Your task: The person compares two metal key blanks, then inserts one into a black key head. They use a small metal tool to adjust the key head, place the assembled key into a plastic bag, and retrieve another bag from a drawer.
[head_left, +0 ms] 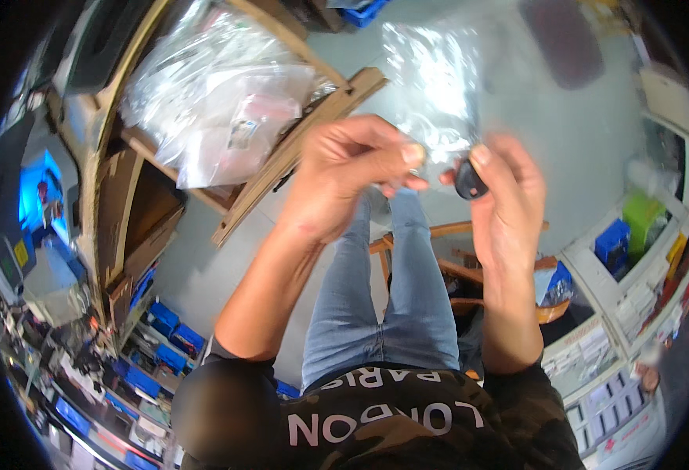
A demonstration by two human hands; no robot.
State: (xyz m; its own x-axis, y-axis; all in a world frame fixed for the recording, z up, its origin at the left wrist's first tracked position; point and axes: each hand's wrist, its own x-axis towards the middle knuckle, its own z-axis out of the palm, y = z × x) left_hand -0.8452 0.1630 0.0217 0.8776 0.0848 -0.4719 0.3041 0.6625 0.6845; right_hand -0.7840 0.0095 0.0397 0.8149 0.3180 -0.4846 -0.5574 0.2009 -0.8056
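A clear plastic bag (431, 86) hangs away from my hands, shiny with reflections. My left hand (352, 168) has its thumb and forefinger pinched at the bag's near left edge. In my right hand (505, 176) a small black oval object (470, 180), shaped like a key fob, is gripped between thumb and fingers. A small light spot shows on its face. The bag's near right corner lies against this hand, and motion blur hides whether the fingers also hold it. Both hands are raised close together above my legs.
A wooden-framed bin (305, 137) at the left holds a heap of clear plastic bags (227, 117). Cardboard boxes (125, 211) stand below it. On the right are shelves with a blue bin (612, 247) and a green bin (643, 215). A wooden stool (462, 270) stands by my legs.
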